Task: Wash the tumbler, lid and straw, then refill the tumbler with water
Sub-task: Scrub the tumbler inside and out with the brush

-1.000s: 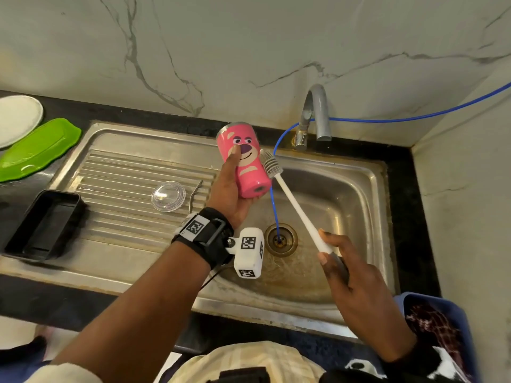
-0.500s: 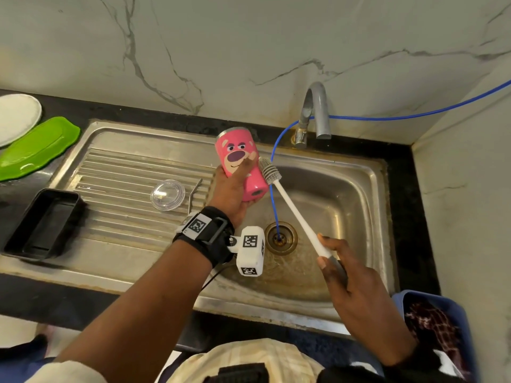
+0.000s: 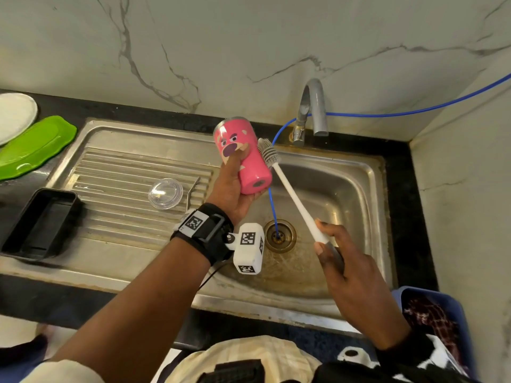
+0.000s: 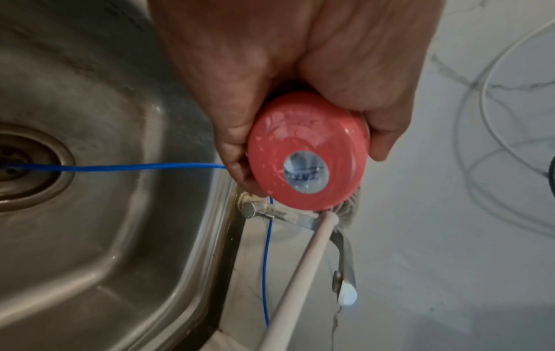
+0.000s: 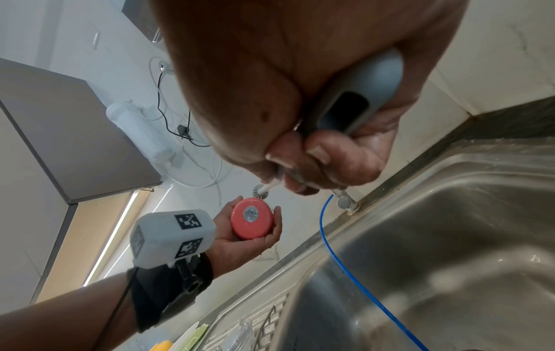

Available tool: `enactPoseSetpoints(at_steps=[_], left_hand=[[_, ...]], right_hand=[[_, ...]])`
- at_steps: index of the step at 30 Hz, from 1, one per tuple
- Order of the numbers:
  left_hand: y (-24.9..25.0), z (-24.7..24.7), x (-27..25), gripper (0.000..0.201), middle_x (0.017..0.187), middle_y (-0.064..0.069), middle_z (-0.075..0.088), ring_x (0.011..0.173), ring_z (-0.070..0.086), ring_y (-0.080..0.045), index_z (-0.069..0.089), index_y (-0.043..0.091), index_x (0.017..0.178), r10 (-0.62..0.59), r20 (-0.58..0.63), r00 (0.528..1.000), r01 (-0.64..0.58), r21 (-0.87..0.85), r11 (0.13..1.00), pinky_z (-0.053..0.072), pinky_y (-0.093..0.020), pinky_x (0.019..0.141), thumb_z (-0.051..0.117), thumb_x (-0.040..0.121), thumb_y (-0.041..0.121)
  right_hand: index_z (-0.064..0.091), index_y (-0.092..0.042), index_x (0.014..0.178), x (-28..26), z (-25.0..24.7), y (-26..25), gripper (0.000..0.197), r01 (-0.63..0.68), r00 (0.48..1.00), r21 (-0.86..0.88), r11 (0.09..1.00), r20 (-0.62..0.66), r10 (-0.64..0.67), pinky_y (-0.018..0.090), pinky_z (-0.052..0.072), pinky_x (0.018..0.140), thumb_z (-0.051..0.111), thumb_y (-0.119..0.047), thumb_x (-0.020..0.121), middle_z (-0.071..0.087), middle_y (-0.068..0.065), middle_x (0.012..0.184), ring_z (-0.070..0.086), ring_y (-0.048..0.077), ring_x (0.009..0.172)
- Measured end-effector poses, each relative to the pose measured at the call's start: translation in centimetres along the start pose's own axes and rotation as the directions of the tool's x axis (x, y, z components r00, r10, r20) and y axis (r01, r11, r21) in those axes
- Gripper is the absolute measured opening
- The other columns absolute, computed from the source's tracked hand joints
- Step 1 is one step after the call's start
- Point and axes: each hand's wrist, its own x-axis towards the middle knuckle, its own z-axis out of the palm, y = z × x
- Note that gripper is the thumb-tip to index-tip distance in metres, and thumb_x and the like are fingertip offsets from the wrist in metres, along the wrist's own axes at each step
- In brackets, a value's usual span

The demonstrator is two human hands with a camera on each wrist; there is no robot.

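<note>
Head view: the left hand (image 3: 231, 186) grips the pink tumbler (image 3: 243, 156) tilted above the sink (image 3: 345, 189) basin's left edge; the right hand (image 3: 348, 269) holds the bottle brush (image 3: 287, 186), bristles touching the tumbler's side. The lid (image 3: 165, 193) and straw (image 3: 193, 191) lie on the drainboard.

Left wrist view: the tumbler's base sticker (image 4: 306, 172) shows.

Right wrist view: fingers (image 5: 339, 163) wrap the brush's grey handle (image 5: 360, 95); open basin beneath.

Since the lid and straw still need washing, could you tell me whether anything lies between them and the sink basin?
Nothing visible does. The clear lid and metal straw lie on the ribbed drainboard, with bare steel between them and the basin. The left hand, holding the pink tumbler, is above that edge.
</note>
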Motion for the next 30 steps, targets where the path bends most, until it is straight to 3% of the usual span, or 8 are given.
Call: enactPoseSetpoints(at_steps=[3,9,13,15,20,22,26,30], left_hand=[[0.4,0.6,-0.5,0.062,0.1,-0.007,0.075,0.093,0.072,-0.023,0.05,0.011,0.141,0.015,0.015,1.0,-0.014,-0.016,1.0,0.061,-0.043,0.083,0.074,0.09,0.036],[2.0,-0.1,-0.4,0.075,0.11,-0.015,0.067,0.098,0.068,-0.029,0.046,0.009,0.149,0.041,-0.084,0.996,-0.046,-0.055,0.997,0.058,-0.046,0.091,0.076,0.089,0.042],[0.9,0.2,-0.9,0.059,0.102,-0.01,0.074,0.09,0.073,-0.022,0.048,0.009,0.147,0.026,-0.025,0.999,-0.026,0.012,1.0,0.061,-0.037,0.073,0.063,0.099,0.041],[0.8,0.6,-1.1,0.054,0.101,-0.009,0.076,0.089,0.074,-0.021,0.049,0.011,0.145,0.026,-0.007,1.0,-0.025,0.031,0.999,0.061,-0.036,0.073,0.06,0.102,0.041],[1.5,0.9,-0.9,0.06,0.115,-0.015,0.072,0.104,0.072,-0.027,0.049,0.013,0.147,0.059,-0.075,0.995,-0.057,0.027,0.998,0.061,-0.041,0.086,0.062,0.1,0.048],[1.3,0.7,-1.0,0.064,0.118,-0.016,0.072,0.105,0.072,-0.027,0.049,0.013,0.148,0.042,-0.102,0.994,-0.038,0.05,0.998,0.061,-0.039,0.082,0.064,0.099,0.051],[0.8,1.0,-1.3,0.061,0.117,-0.013,0.075,0.1,0.074,-0.023,0.051,0.013,0.146,-0.022,-0.039,0.999,0.025,0.076,0.997,0.061,-0.033,0.071,0.061,0.099,0.05],[0.9,0.8,-0.9,0.068,0.131,-0.019,0.071,0.118,0.071,-0.031,0.048,0.012,0.149,-0.023,-0.034,0.999,0.024,0.038,0.999,0.063,-0.04,0.079,0.07,0.095,0.047]], right_hand=[[0.046,-0.055,0.132,0.0,0.0,-0.1,0.03,0.015,1.0,0.021,1.0,-0.002,-0.015,0.02,0.032,0.044,0.048,-0.042,0.105,0.051,0.003,0.063,0.041,0.008,0.044],[0.044,-0.066,0.127,-1.2,-0.1,0.9,0.031,-0.008,0.999,0.027,1.0,0.039,0.007,0.02,0.038,0.046,0.048,-0.049,0.101,0.06,0.001,0.072,0.048,0.008,0.047],[0.048,-0.055,0.133,-0.5,0.1,0.9,0.031,-0.017,1.0,0.024,1.0,0.011,0.016,0.018,0.034,0.045,0.051,-0.038,0.106,0.052,-0.005,0.06,0.043,0.007,0.045],[0.049,-0.052,0.133,-0.5,0.1,0.9,0.031,-0.023,1.0,0.035,0.999,0.004,0.023,0.019,0.033,0.045,0.052,-0.035,0.107,0.049,-0.007,0.057,0.042,0.007,0.045],[0.045,-0.062,0.13,-1.8,-0.1,1.5,0.031,-0.055,0.997,0.053,0.997,0.051,0.053,0.023,0.04,0.048,0.046,-0.051,0.101,0.059,-0.003,0.071,0.048,0.007,0.05],[0.046,-0.061,0.129,-1.9,0.0,1.5,0.03,-0.064,0.997,0.082,0.995,0.049,0.06,0.021,0.038,0.048,0.046,-0.051,0.1,0.054,-0.001,0.067,0.045,0.007,0.05],[0.049,-0.055,0.131,-0.7,-0.2,1.6,0.03,-0.061,0.998,0.092,0.994,0.013,0.061,0.021,0.034,0.048,0.05,-0.042,0.105,0.046,0.004,0.063,0.04,0.006,0.049],[0.05,-0.057,0.13,0.9,-0.8,2.2,0.029,-0.088,0.996,0.126,0.988,0.033,0.085,0.024,0.037,0.05,0.051,-0.043,0.105,0.047,0.008,0.064,0.04,0.012,0.052]])
